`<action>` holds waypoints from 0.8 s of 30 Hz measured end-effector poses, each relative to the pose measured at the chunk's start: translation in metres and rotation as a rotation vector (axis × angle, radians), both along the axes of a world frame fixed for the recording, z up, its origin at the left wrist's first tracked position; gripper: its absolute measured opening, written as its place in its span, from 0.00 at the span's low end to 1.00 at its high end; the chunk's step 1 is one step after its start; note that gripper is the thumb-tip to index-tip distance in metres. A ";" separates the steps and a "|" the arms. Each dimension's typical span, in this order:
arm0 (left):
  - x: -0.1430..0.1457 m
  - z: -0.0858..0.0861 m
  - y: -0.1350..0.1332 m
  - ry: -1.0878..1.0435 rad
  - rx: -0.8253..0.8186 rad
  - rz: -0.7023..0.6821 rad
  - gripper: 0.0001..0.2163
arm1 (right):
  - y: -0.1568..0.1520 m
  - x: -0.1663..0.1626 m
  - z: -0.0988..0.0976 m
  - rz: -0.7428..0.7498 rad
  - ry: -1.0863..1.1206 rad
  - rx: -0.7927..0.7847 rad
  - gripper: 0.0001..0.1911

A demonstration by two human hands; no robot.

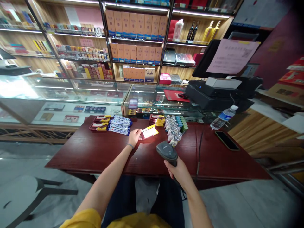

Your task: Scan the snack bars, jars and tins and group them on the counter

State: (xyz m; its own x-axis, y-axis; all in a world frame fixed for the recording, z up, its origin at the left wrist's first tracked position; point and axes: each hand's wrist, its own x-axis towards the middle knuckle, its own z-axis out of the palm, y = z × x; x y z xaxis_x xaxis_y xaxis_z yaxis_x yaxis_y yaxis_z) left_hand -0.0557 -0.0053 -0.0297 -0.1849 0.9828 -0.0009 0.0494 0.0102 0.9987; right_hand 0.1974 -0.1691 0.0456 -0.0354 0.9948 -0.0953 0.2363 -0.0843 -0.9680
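My left hand (pixel 135 136) reaches over the dark red table (pixel 83 152) and grips a flat snack packet (pixel 149 132), which glows bright under the scanner's light. My right hand (pixel 179 171) is closed round the handle of a grey barcode scanner (pixel 166 152), whose head points at that packet. To the left of the packet lie stacks of brown and yellow bars (pixel 101 123) and blue and white bars (pixel 120 124). A cluster of small bottles (pixel 174 129) stands just right of the packet, and another stack of bars (pixel 157 119) lies behind it.
A water bottle (pixel 223 117) lies at the table's far right, with a black phone (pixel 227 140) near the right edge. Cables run across the table. A till and printer (pixel 213 91) sit on the glass counter behind. Shelves of goods fill the wall. A chair base (pixel 45 190) stands left.
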 end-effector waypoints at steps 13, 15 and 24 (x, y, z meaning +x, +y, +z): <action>-0.039 0.008 -0.017 -0.026 -0.027 -0.149 0.12 | -0.003 -0.001 0.013 -0.060 0.035 -0.012 0.20; -0.065 0.011 -0.027 0.040 0.011 -0.126 0.14 | -0.001 -0.003 0.013 -0.046 0.034 -0.006 0.19; -0.213 0.051 -0.075 0.503 0.287 0.232 0.15 | 0.011 -0.013 0.006 -0.006 0.007 0.010 0.21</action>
